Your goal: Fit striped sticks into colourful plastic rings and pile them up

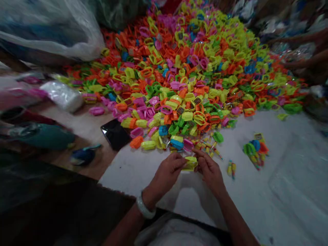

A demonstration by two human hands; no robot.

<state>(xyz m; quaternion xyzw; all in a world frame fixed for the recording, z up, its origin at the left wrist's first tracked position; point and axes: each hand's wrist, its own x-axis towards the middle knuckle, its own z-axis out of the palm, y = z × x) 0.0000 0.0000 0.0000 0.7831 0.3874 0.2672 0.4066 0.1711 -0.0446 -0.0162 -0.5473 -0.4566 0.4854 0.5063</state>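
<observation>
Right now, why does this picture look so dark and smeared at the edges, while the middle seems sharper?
Head view: light falls mostly on the colourful pile of plastic pieces; the lower left is in deep shadow. The edges blur and bend from the wide lens, smearing the clear bag. Left hand and right hand, pinching a yellow piece, are fairly sharp.

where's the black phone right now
In the head view, the black phone lies flat at the left edge of the white sheet, just left of the colourful plastic pile and up-left of the left hand.
</observation>
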